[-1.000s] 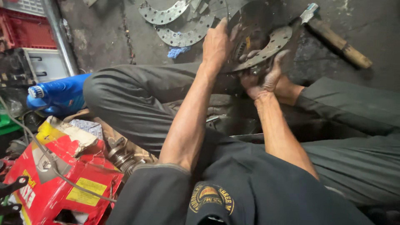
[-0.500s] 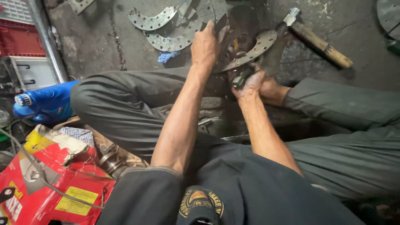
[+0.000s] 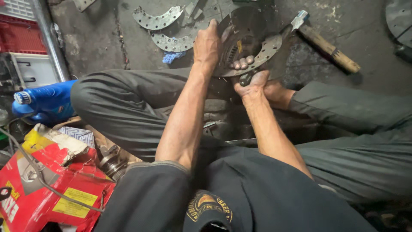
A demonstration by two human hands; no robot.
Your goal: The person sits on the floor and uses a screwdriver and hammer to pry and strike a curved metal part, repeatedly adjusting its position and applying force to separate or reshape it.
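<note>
Nearest the camera: dark shirt with a round badge (image 3: 209,205), cut off by the lower edge. At lower left, a torn red and yellow carton (image 3: 47,184) with a thin grey cable (image 3: 38,172) across it; beside it a ribbed metal part (image 3: 112,165), half hidden under the left sleeve. Above these, a blue plastic bottle (image 3: 45,102) lying on its side against the left knee.

Middle ground: crossed legs in grey trousers (image 3: 128,107) filling the width. Between the knees, a dark recess; a pale flat strip (image 3: 240,141) and a small bright piece showing there, too dim to identify.

Both forearms reaching forward over the legs. Left hand (image 3: 207,46) clamped on the left edge of a dark round disc (image 3: 244,30), seen from the back; fingertips hidden behind the disc. Right hand (image 3: 251,75) under the disc, fingers curled up over the inner edge of a curved perforated metal plate (image 3: 262,53) lying against the disc's lower right face. Small dark object (image 3: 245,78) pinched in the right palm; kind not discernible. Disc held up off the floor, just beyond the knees, top centre of view; far side of it in shadow.

Beyond: hammer (image 3: 326,41) with wooden handle on the concrete floor (image 3: 369,38), head just beside the disc. Two more curved perforated plates (image 3: 159,19) on the floor to the left, a blue rag (image 3: 173,56) near them. Red crate (image 3: 19,32) and grey post (image 3: 49,38) at far left, cut off. Dark round shape (image 3: 399,19) at upper right, mostly out of frame.
</note>
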